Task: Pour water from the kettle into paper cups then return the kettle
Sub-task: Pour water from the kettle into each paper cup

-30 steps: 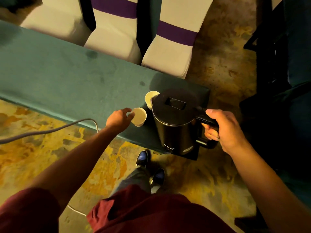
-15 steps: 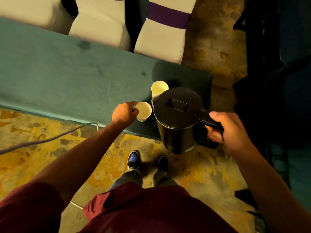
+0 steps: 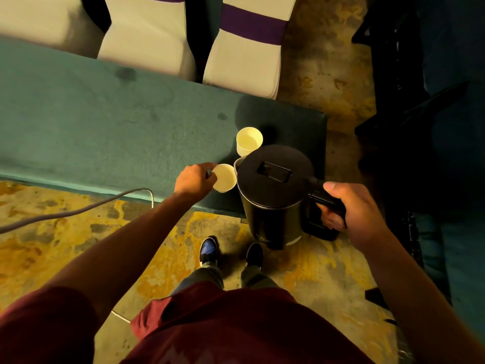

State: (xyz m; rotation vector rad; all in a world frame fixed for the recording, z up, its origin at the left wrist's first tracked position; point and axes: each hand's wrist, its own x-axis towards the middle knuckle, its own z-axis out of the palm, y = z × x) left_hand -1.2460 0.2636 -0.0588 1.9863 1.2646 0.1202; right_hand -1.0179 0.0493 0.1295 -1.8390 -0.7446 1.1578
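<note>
A black electric kettle (image 3: 273, 190) with its lid closed hangs in the air over the table's near right corner, held by the handle in my right hand (image 3: 349, 214). Its spout sits right beside a white paper cup (image 3: 225, 177) that my left hand (image 3: 195, 178) grips by the side and tilts toward the kettle. A second white paper cup (image 3: 248, 141) stands upright on the table just behind the kettle, with what looks like water in it.
The long table has a teal cloth (image 3: 105, 132). Behind it stand white-covered chairs with purple bands (image 3: 249, 46). A grey cable (image 3: 78, 211) runs across the yellow-patterned floor on the left. Dark furniture (image 3: 420, 127) fills the right side. My shoes (image 3: 231, 252) are below the table edge.
The kettle has lifted and shifted slightly toward the held cup. My left hand keeps the cup tilted by the spout. The view has drifted a little.
</note>
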